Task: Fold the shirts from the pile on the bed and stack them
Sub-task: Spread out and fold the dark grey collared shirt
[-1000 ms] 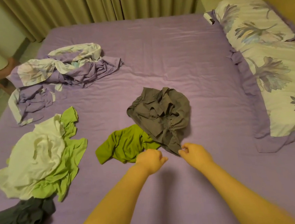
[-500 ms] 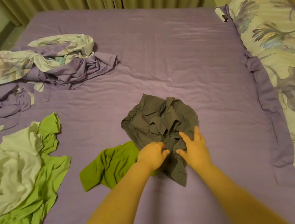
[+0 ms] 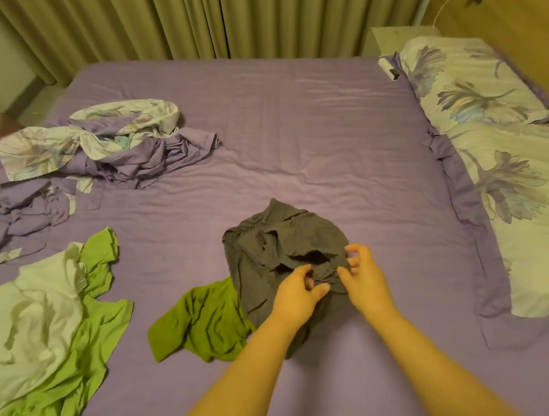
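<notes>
Both hands sit over the near part of the crumpled grey shirt (image 3: 270,254), which lies on the bed (image 3: 309,123) directly under and just beyond them. The left hand (image 3: 298,293) has its fingers curled at a bunched fold in the middle, seemingly pinching it, though the contact is not sharp enough to be sure; the right hand (image 3: 358,271) is spread with loosely bent fingers at the shirt's right edge, and whether it touches the cloth I cannot tell. The main risk, as I judge it, is lifting by that one bunched fold: the shirt would come up as a knot, sleeves tangled inside, and would need shaking out. Its left edge overlaps the green shirt (image 3: 200,325) just left of the left hand, so a pull could drag that one along too. Further left lies the pile (image 3: 46,324) of white and green shirts, well apart, and beyond it a heap of bedding (image 3: 97,149). No container is in view; nothing is yet stacked.
</notes>
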Tool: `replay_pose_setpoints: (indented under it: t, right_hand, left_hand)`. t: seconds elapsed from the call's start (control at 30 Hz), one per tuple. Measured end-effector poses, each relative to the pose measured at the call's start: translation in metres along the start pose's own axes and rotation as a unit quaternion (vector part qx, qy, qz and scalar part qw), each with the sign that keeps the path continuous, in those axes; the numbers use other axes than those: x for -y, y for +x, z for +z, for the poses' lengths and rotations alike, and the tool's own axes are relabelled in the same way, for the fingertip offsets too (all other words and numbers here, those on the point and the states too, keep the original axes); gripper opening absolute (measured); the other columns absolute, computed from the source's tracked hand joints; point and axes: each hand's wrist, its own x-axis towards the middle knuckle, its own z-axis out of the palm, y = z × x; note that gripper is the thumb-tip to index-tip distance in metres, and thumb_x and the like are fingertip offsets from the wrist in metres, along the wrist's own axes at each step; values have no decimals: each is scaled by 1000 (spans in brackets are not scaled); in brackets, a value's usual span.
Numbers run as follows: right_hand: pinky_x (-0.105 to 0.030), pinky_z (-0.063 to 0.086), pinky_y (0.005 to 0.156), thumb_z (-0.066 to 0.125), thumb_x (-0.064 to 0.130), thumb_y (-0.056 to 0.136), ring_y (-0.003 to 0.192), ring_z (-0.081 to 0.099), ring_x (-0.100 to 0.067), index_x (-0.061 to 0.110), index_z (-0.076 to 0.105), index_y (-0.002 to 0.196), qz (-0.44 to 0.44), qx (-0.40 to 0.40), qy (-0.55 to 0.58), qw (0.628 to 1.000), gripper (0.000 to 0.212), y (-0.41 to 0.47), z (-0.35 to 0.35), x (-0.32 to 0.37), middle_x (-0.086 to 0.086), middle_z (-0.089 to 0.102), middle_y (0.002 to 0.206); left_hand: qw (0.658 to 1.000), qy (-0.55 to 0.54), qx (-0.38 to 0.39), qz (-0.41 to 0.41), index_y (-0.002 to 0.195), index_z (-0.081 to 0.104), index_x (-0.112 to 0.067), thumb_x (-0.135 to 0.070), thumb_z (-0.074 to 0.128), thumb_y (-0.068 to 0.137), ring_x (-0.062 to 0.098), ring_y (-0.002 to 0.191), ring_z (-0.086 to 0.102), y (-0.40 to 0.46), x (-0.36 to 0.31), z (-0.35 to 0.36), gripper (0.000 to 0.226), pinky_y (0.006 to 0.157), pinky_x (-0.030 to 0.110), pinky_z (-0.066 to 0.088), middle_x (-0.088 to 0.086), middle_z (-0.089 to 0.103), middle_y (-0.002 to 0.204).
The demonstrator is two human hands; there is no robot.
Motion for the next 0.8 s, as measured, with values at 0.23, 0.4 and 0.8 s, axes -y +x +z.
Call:
replay_pose_setpoints:
  t: [0.23, 0.4, 0.8]
  right_hand:
    - [-36, 55, 58, 60, 24, 90, 90, 59, -23, 20, 46, 130, 117, 55, 146, 981, 43, -50, -37, 14, -11, 52, 132]
    - [-44, 52, 81, 69, 30, 84, 128, 42, -38, 18, 22, 148, 102, 79, 9, 992, 80, -82, -42, 8, -13, 28, 152]
    - [-37, 48, 76, 51, 3, 90, 91, 54, -33, -2, 56, 120, 123, 144, -120, 974, 30, -139, -27, -7, -23, 58, 119]
  left_hand:
    - [992, 42, -4, 117, 128, 58, -14, -13, 51, 95, 28, 103, 54, -86, -34, 13, 34, 90, 33, 45, 13, 58, 115]
    - [979, 128, 14, 160, 132, 54, -24, -9, 43, 94, 26, 84, 42, -144, -21, 21, 42, 77, 35, 39, 10, 50, 95]
    - [974, 152, 30, 163, 143, 38, -31, -21, 46, 95, 12, 83, 39, -234, 6, 26, 49, 77, 23, 36, -3, 38, 94]
